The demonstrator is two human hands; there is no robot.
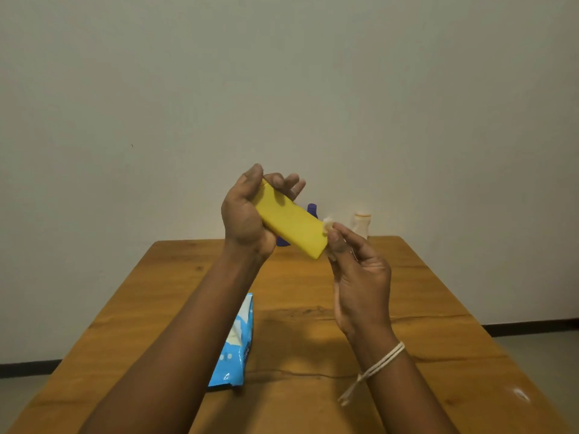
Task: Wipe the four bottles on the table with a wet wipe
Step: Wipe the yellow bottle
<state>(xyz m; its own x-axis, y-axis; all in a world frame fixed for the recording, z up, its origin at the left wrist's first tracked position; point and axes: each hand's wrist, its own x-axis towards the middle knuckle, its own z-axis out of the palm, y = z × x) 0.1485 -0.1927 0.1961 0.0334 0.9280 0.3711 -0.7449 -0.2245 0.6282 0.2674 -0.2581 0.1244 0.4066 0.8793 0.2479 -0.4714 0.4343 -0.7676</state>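
The left hand grips a flat yellow bottle above the far half of the table, the thumb over its upper end and the fingers curled behind it, some of their tips showing past the top edge. The bottle is tilted, its high end in the palm and its low end pointing down to the right. The right hand is raised just beside that low end, thumb and fingers pinched on a small crumpled wipe, which touches the bottle's lower right corner. A pale string is tied round the right wrist, with a loose end hanging below it. On the table, partly hidden by the left forearm, lies a blue wipe pack, its flap side up. At the far edge of the table a purple bottle stands behind the yellow one, mostly covered by it, with only its cap and a bit of its base in view. A white bottle stands to the right of it, well apart from the hands. A plain wall rises behind the table.
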